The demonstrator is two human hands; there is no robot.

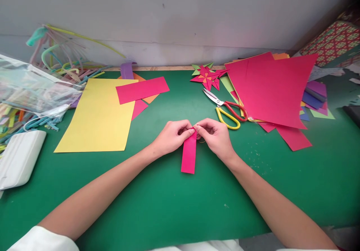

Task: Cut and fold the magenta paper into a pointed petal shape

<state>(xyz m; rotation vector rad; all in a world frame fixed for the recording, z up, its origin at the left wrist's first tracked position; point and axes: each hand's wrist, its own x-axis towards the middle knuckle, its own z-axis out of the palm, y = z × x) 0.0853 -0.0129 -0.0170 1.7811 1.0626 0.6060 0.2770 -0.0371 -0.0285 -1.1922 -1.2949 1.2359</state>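
Note:
A narrow red paper strip [188,154] hangs upright between my hands over the green table, its lower end toward me. My left hand [176,135] pinches its top end with thumb and fingers. At the same top corner, my right hand [214,135] is closed with its fingertips pressed on the paper. Just beyond my right hand lie scissors [222,104] with one red and one yellow handle, blades slightly apart. Folded red and green paper stars [206,76] rest behind the scissors.
To the left lie a yellow sheet [97,119], a red paper piece [143,89], a white box-like object [21,159] and a clear plastic bag [30,84] by colourful pipe cleaners. Large red sheets [272,89] are stacked at the right. A grey wall [168,18] bounds the green table [140,213].

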